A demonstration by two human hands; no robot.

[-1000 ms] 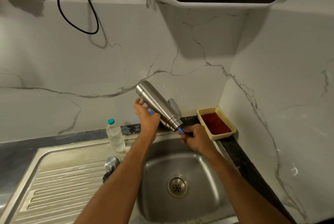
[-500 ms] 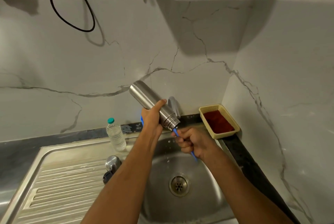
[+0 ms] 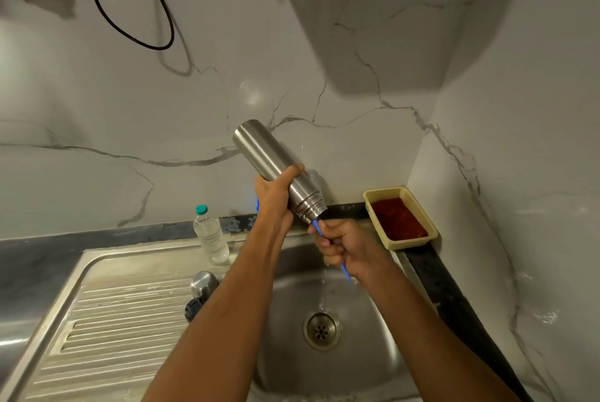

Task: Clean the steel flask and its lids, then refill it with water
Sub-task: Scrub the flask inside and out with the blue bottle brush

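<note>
Left hand (image 3: 271, 197) grips flask (image 3: 276, 168) — right hand (image 3: 344, 244) grips brush handle (image 3: 343, 268).

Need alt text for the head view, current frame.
Over a steel sink, the left hand holds a steel flask tilted mouth-down while the right hand grips a blue brush handle going into its mouth. A small water bottle and two lids sit by the basin.

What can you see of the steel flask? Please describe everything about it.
The steel flask is a slim cylinder of brushed, shiny metal with a ringed, threaded neck. It is open, tilted mouth-down toward the right, above the sink basin. The left hand grips its middle. A blue brush handle, held by the right hand, enters its mouth. Water drips below.
</note>
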